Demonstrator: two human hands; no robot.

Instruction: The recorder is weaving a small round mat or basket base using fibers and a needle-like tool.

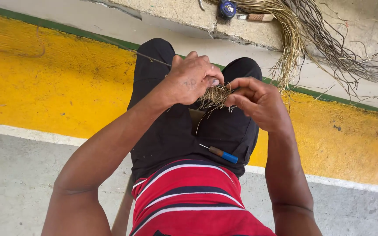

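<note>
Above the lap, a small woven piece of straw (215, 95) is pinched between the left hand (193, 78) and the right hand (259, 101), with the fingers of both closed tight on it. On the right thigh, an awl with a blue and brown handle (219, 153) is laid. Farther off, a bundle of loose straw (311, 39) is spread on the floor.

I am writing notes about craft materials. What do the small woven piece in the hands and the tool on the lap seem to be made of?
Woven piece: probably dried plant fibre, matte straw-tan, with loose frayed ends. Tool: thin shiny shaft, likely metal; handle brown, perhaps wood, with a glossy blue end, likely plastic.
</note>
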